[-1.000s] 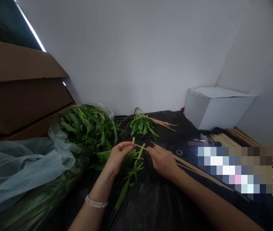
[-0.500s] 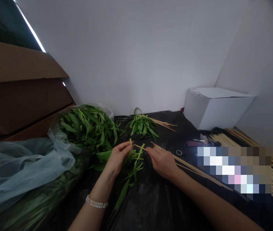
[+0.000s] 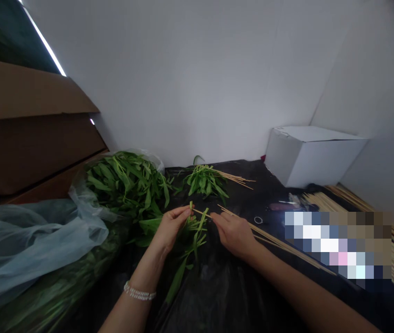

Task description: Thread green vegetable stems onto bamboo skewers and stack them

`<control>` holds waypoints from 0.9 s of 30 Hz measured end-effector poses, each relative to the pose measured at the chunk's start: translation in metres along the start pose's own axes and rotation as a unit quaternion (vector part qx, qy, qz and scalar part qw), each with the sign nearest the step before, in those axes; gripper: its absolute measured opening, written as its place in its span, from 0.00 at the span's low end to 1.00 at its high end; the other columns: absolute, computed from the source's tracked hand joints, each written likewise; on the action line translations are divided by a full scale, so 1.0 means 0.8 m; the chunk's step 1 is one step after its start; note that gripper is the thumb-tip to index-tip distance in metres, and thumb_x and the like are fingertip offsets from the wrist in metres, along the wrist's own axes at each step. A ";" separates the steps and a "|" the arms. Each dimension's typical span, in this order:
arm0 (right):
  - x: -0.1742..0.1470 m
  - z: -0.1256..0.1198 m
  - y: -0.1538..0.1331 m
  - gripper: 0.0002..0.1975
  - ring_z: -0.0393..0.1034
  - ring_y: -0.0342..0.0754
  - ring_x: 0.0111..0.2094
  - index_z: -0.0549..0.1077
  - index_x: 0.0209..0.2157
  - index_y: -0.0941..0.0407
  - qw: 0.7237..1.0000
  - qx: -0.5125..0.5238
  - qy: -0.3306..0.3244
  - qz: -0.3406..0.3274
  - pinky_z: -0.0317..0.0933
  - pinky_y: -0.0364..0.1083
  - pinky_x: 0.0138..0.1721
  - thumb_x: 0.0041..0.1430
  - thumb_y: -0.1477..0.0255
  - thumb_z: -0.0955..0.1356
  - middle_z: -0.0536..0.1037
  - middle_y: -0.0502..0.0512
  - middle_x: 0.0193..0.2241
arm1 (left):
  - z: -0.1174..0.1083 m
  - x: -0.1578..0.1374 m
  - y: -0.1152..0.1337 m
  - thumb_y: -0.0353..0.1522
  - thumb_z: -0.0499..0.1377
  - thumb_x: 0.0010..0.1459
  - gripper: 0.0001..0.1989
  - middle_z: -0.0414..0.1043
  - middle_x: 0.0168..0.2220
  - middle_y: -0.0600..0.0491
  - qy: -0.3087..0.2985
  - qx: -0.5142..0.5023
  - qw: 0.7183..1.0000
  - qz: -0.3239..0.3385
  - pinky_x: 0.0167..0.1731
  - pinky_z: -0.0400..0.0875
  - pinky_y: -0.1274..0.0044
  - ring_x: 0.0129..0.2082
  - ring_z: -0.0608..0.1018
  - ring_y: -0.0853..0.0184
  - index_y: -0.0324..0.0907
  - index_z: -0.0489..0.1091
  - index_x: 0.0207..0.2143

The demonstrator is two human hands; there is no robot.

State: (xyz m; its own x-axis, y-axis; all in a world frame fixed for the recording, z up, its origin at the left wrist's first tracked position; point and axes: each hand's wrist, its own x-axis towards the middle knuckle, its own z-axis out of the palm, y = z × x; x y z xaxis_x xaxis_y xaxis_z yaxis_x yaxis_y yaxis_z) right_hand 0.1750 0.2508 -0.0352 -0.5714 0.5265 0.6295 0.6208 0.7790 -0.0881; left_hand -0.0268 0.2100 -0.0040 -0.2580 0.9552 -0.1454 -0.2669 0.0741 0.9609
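Note:
My left hand (image 3: 173,224) pinches a leafy green stem (image 3: 191,205) at the tip of a thin wooden skewer (image 3: 198,212). Farther along that skewer hangs another green stem (image 3: 202,224), its leaves trailing down toward me. My right hand (image 3: 233,231) is closed on the skewer, close to the hanging stem. More skewers (image 3: 287,247) pass under or through my right hand and stretch to the lower right; whether it grips them I cannot tell. Below my left hand lie cut green stems (image 3: 193,224), partly hidden by it.
A plastic bag of leafy greens (image 3: 123,178) stands at left, with a bluish plastic bag (image 3: 44,245) nearer. Skewered greens (image 3: 205,180) lie on the black sheet (image 3: 224,296) at the back. A white box (image 3: 315,155), a ring (image 3: 258,220) and many skewers (image 3: 322,206) are at right.
My left fingers and the stem they pinch have shifted very slightly to the right along the skewer tip. My right hand looks unmoved.

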 end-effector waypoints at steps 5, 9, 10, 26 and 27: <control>0.000 -0.002 0.002 0.13 0.71 0.45 0.28 0.73 0.47 0.56 1.000 -0.012 -0.017 -0.011 0.55 0.44 0.28 0.63 0.75 0.62 0.76 0.52 0.28 | -0.001 -0.002 0.004 0.37 0.72 0.39 0.21 0.81 0.32 0.48 0.009 0.047 0.999 0.022 0.33 0.72 0.79 0.29 0.79 0.68 0.37 0.80 0.37; 0.000 -0.003 0.002 0.14 0.70 0.45 0.28 0.73 0.47 0.56 0.999 -0.018 -0.037 -0.013 0.55 0.44 0.28 0.63 0.75 0.62 0.76 0.52 0.29 | -0.004 -0.001 0.004 0.38 0.72 0.39 0.21 0.81 0.34 0.47 0.006 0.091 0.995 0.034 0.36 0.72 0.77 0.30 0.79 0.66 0.37 0.80 0.37; -0.001 -0.002 0.001 0.14 0.70 0.45 0.29 0.73 0.48 0.56 0.999 -0.017 -0.041 -0.014 0.55 0.44 0.29 0.63 0.75 0.62 0.76 0.52 0.30 | -0.004 -0.001 0.003 0.38 0.72 0.39 0.21 0.81 0.34 0.47 0.004 0.100 0.994 0.033 0.36 0.72 0.76 0.30 0.79 0.65 0.37 0.80 0.37; -0.005 0.000 -0.004 0.14 0.70 0.46 0.28 0.72 0.48 0.58 1.000 0.010 -0.008 -0.028 0.57 0.45 0.29 0.61 0.78 0.62 0.75 0.53 0.29 | -0.013 0.002 0.005 0.34 0.73 0.37 0.14 0.78 0.25 0.51 -0.023 0.041 0.999 -0.008 0.30 0.70 0.79 0.24 0.76 0.71 0.38 0.78 0.28; -0.005 0.000 -0.004 0.15 0.70 0.46 0.28 0.72 0.48 0.58 0.999 0.012 -0.008 -0.030 0.57 0.45 0.30 0.61 0.78 0.62 0.75 0.53 0.29 | -0.013 0.002 0.005 0.34 0.73 0.37 0.14 0.78 0.25 0.52 -0.029 0.034 0.999 -0.017 0.30 0.69 0.80 0.24 0.76 0.71 0.38 0.78 0.28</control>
State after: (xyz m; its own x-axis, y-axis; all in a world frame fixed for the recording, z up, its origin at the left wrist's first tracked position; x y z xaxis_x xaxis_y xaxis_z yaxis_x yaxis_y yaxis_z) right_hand 0.1750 0.2459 -0.0376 -0.6157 0.4833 0.6223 0.5720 0.8174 -0.0690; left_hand -0.0382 0.2091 -0.0029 -0.1943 0.9668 -0.1661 -0.2102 0.1244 0.9697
